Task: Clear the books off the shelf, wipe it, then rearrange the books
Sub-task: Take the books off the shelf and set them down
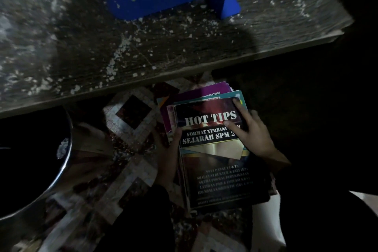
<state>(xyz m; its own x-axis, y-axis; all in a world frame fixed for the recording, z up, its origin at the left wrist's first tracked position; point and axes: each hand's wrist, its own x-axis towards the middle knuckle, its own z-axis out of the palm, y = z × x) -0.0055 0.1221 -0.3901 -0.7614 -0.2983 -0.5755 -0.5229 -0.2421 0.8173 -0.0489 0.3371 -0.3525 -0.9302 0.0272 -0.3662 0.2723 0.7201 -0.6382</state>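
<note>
left hand (168, 149) grips the books (214, 170) by the left edge, stack low over the floor (131, 165) below the shelf (143, 47), right hand (252, 133) flat on top. shelf looks cleared but grubby, so i'd guess next: set them down, then wipe.

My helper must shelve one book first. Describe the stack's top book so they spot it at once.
Just below the front edge of the worn wooden shelf, the left hand grips a stack of books over the patterned floor. The top book lies under the right hand. Unlike the purple book and teal book beneath, its dark cover reads HOT TIPS in big pale letters.
</note>
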